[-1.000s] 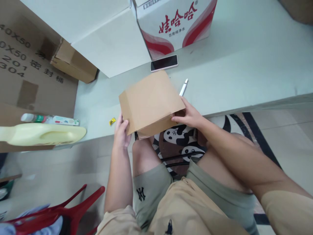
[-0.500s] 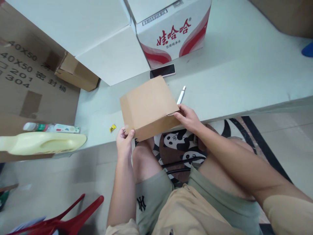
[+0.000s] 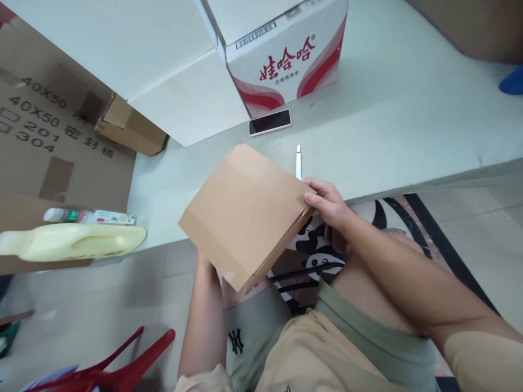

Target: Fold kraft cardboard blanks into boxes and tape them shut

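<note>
A flat brown cardboard box (image 3: 247, 212) is tilted and turned at the table's front edge, partly above my lap. My right hand (image 3: 327, 201) grips its right corner, thumb on top and fingers behind. The box covers my left hand; only the wrist shows below its left part, so the fingers are hidden. Just beyond my right hand, a white utility knife (image 3: 298, 162) lies on the table. Farther back, a phone (image 3: 270, 123) with a dark screen rests in front of the white and red carton (image 3: 290, 65).
The pale table (image 3: 400, 120) also bears large white boxes (image 3: 192, 100) and a small brown box (image 3: 133, 128). At the left are a bottle (image 3: 87, 216) and a pale yellow plastic object (image 3: 81, 242). A red chair (image 3: 134, 362) stands lower left.
The box has turned and come closer to my body, its near corner now lower. My left hand has gone out of sight beneath it. My right hand has shifted slightly right.
</note>
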Tool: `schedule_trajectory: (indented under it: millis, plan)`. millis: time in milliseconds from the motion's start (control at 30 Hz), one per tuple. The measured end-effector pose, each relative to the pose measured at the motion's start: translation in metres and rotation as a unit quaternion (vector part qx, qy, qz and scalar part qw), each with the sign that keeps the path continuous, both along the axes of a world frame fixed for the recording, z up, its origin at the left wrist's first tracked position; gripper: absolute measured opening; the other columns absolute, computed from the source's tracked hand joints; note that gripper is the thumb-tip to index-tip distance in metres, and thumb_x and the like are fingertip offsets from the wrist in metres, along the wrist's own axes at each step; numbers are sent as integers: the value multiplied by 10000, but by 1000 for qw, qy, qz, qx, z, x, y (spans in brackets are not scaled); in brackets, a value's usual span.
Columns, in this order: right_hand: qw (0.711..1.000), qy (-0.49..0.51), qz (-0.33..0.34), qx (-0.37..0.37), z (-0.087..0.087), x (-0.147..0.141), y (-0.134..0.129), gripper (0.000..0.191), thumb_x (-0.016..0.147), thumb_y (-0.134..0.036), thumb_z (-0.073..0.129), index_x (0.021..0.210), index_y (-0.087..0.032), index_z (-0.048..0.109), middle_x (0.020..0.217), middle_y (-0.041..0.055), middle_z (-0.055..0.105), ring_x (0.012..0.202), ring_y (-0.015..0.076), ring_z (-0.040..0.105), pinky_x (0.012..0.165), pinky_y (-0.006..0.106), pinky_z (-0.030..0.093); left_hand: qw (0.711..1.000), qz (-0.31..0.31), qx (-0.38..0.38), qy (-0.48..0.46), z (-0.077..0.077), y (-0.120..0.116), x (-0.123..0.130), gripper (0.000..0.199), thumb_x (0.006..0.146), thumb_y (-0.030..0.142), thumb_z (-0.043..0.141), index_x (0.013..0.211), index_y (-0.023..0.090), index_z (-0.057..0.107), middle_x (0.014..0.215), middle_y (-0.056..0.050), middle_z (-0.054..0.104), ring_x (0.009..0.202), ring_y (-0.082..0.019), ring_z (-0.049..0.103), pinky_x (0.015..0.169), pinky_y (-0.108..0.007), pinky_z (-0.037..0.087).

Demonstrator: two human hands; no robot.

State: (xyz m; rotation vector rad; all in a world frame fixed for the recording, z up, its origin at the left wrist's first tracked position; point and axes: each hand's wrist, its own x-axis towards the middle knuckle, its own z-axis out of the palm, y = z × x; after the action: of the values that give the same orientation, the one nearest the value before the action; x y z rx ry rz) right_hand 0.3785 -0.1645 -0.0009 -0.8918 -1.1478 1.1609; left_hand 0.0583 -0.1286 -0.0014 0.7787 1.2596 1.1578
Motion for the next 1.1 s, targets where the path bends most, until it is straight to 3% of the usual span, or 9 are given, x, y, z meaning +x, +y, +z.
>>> schedule_trajectory:
  millis: [167,300,400,567,667,767,867,933,1100]
  plan:
    - [998,-57,4,-29,-1,10,6,355,836,-536,621,907,-190,660,791,13,619,717,142,561,688,290,450,1000,23,2,-11,18,5,2,149,822,380,707,806,233,723,741,37,759,624,-145,681,537,-251,581]
    - [990,-66,-89,-82,-6,16,17,331,827,-504,610,927,-194,670,780,13,609,731,137,562,704,289,448,995,89,26,-28,23,12,8,323,964,336,454,803,231,712,714,46,757,688,-131,704,650,-245,608]
    - [985,-38,-92,-142,-9,17,22,410,779,-577,630,918,-192,643,812,27,626,725,137,581,636,267,443,990,120,20,-67,23,18,14,390,999,298,369,868,215,727,749,16,772,777,-153,730,700,-269,609]
    - [978,-23,18,-207,-11,12,20,555,670,-724,686,699,-182,574,583,13,583,510,100,501,484,238,355,986,111,39,-119,29,41,33,307,958,401,485,977,218,730,883,-17,791,854,-180,736,787,-308,602]
    - [979,-5,-26,-200,-12,10,23,587,652,-743,686,559,-190,512,444,-13,475,433,77,410,448,238,300,985,77,78,-134,30,64,48,432,874,594,558,1042,231,719,1041,-62,783,984,-236,730,854,-358,599]
    - [971,46,-107,-210,-13,8,30,549,598,-698,735,593,-188,533,477,-21,483,417,71,384,419,243,285,987,58,80,-131,21,87,59,364,805,501,692,1029,213,705,1032,-63,776,955,-218,728,898,-354,585]
    - [957,83,-129,-247,-18,4,32,530,551,-622,800,762,-176,606,618,8,604,473,93,460,407,240,327,988,70,27,-138,6,102,67,270,743,285,741,988,183,693,933,-43,772,828,-174,723,859,-310,579]
    - [951,93,-136,-263,-19,1,32,533,550,-564,828,855,-185,610,669,4,626,487,94,468,381,225,304,984,78,-7,-159,-2,107,71,238,744,257,715,965,172,688,887,-43,768,784,-169,719,818,-300,580]
    - [940,108,-214,-243,-9,5,31,492,578,-497,835,856,-219,539,607,-66,511,402,35,291,322,205,141,964,38,0,-261,2,116,75,410,877,545,488,965,190,675,850,-56,748,715,-166,721,608,-249,545]
